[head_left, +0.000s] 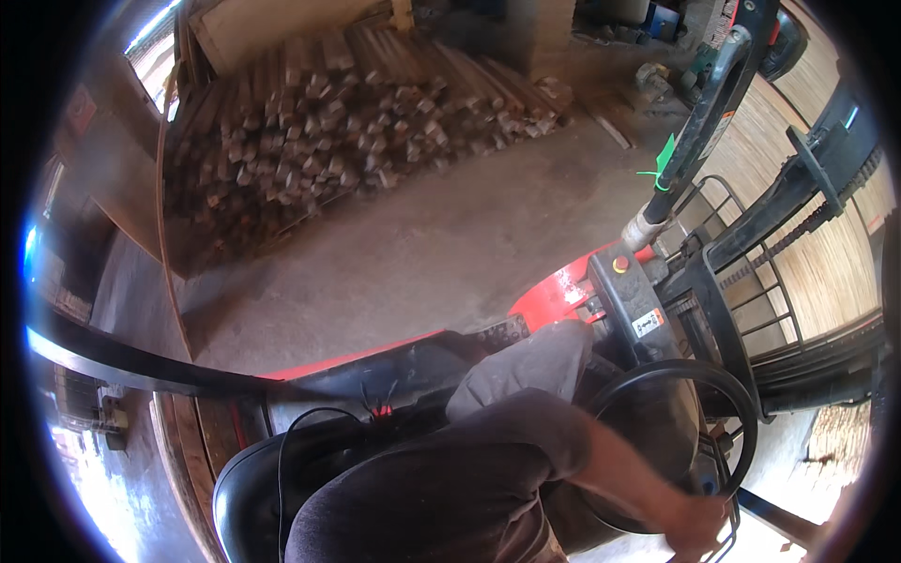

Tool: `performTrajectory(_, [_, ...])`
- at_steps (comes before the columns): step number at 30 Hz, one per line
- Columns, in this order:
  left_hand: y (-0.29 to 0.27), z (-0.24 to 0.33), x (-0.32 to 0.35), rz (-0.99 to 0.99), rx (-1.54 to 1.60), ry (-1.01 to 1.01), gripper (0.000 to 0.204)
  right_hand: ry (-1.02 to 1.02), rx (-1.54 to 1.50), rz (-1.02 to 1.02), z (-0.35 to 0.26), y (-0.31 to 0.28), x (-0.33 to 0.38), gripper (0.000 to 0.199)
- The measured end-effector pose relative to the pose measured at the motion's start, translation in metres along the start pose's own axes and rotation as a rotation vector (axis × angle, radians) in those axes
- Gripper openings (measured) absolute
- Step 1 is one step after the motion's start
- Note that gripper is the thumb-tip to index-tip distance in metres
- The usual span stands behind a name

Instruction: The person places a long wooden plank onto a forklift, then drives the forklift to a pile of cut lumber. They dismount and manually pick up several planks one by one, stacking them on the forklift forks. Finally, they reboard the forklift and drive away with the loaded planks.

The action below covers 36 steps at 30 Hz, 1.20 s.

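Observation:
I am seated on a red and black forklift. My left arm stretches across to the lower right, and my left hand (696, 528) is closed at the lower rim of the black steering wheel (748, 422). Its fingers are partly blurred. My right hand is out of view. In front of the wheel stands a dark control cowl (619, 291) with a red and yellow button (620, 265) on top. My grey-trousered knee (530, 361) rests beside the cowl.
A large stack of cut timber (328, 141) lies across the concrete floor (375, 272). The forklift mast (779, 206) rises at right, with pale stacked sheets (807, 188) behind it. A green tag (665, 150) hangs on a black post. The black seat (249, 497) is at lower left.

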State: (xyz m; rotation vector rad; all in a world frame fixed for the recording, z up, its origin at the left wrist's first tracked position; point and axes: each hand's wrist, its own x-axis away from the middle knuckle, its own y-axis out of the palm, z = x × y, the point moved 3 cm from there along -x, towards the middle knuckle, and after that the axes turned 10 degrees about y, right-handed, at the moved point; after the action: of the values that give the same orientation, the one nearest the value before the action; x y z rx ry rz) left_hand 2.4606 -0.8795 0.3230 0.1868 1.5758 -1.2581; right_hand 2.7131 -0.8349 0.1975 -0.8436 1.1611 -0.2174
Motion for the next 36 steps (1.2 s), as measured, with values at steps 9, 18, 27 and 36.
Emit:
performTrajectory(9, [-0.219,-0.080,0.158,0.422,0.107,-0.497,0.011,0.378,0.116,-0.340,-0.048,-0.063,-0.029,0.040])
performTrajectory(18, [-0.207,-0.165,0.201,1.039,0.049,-0.930,0.057,0.450,-0.048,-0.322,-0.033,-0.067,-0.090,0.034])
performTrajectory(27, [-0.177,-0.148,0.187,0.547,-0.474,-1.104,0.032,0.453,-0.147,-0.386,0.022,-0.036,-0.152,0.037])
performTrajectory(36, [-0.158,-0.247,0.224,0.971,-0.060,-0.997,0.031,0.234,-0.159,-0.218,0.073,-0.023,-0.197,0.029])
